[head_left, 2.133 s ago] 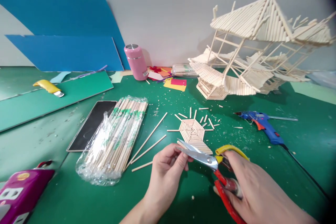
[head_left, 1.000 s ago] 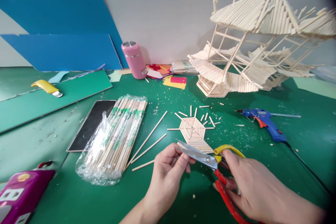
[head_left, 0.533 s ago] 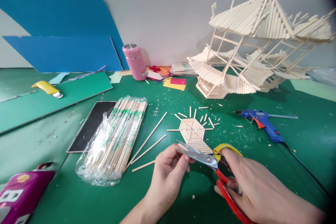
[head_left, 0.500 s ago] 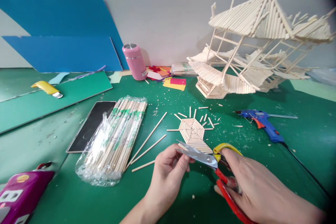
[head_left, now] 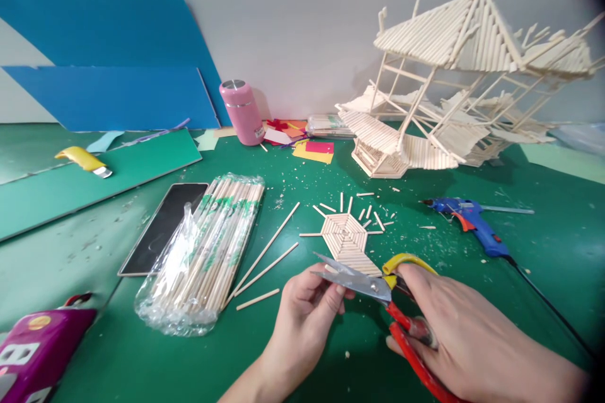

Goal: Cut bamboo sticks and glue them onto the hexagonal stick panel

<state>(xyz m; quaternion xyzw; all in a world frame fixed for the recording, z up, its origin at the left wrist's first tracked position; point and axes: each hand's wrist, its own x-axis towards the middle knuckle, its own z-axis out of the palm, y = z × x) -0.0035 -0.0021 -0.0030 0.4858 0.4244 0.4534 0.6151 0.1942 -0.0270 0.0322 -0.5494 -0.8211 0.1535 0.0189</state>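
Observation:
My right hand (head_left: 463,340) grips a pair of scissors (head_left: 373,289) with one yellow and one red handle, blades slightly apart and pointing left. My left hand (head_left: 305,315) pinches a short wooden stick piece (head_left: 331,269) that lies between the blades near their tips. Just beyond the blades a flat hexagonal panel of glued sticks (head_left: 347,239) lies on the green table (head_left: 142,359), with short cut stick pieces (head_left: 373,217) scattered around it.
A plastic-wrapped bundle of sticks (head_left: 208,245) and loose long sticks (head_left: 269,258) lie left of my hands, beside a dark phone (head_left: 163,227). A blue glue gun (head_left: 472,220) lies right. Behind stand a stick-built house model (head_left: 454,94), a pink bottle (head_left: 241,112), a yellow cutter (head_left: 85,159), blue boards (head_left: 108,75).
Both hands stay at the same spot with the scissors and stick piece; the blades have shifted only slightly. The view has wobbled a little.

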